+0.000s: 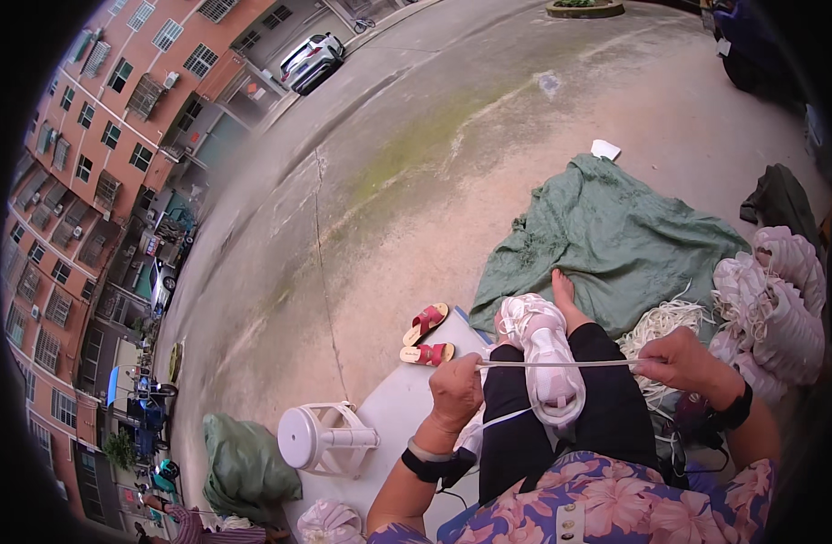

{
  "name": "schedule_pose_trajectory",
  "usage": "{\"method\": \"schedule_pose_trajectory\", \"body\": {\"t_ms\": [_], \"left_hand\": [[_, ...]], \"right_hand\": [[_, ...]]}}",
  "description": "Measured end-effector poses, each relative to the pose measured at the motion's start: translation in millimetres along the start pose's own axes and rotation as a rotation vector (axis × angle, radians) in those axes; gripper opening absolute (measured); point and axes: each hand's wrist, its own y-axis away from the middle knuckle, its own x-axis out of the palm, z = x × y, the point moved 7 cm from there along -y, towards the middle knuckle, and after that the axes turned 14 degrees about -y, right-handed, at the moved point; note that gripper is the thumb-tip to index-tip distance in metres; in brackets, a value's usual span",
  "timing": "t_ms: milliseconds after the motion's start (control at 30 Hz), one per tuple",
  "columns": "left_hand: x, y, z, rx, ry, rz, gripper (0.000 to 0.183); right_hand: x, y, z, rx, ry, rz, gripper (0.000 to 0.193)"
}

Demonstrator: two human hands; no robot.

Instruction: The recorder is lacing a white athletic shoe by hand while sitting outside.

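A flat whitish shoelace (606,364) is stretched nearly straight from side to side above my lap. My left hand (457,392) is closed on its left end, and my right hand (677,361) pinches the right end. Under the lace a pale pink and white sneaker (550,349) rests on my thighs, with lacing across its upper part. Another stretch of pale lace slants below my left hand; where it leads is hidden. To the right of my legs lies a heap of loose white laces (656,331).
Bundled pale shoes (783,308) are piled at the right. A green cloth (615,236) spreads beyond my bare foot. Red sandals (426,334), a white stool (325,439) and a green sack (244,467) stand to the left. More pale shoes (330,521) sit at the lower edge.
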Motion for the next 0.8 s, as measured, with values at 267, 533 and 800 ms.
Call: {"method": "schedule_pose_trajectory", "body": {"t_ms": [267,533,800], "left_hand": [[-48,56,125,-0.535,-0.247,-0.139,0.014],[43,44,49,-0.812,0.776,0.174,0.017],[93,21,-59,-0.484,0.958,0.469,0.013]], "right_hand": [[-93,18,-7,0.062,-0.240,-0.311,0.009],[-31,5,-118,0.136,0.954,-0.110,0.015],[111,-64,-22,-0.109,-0.784,0.073,0.035]]}}
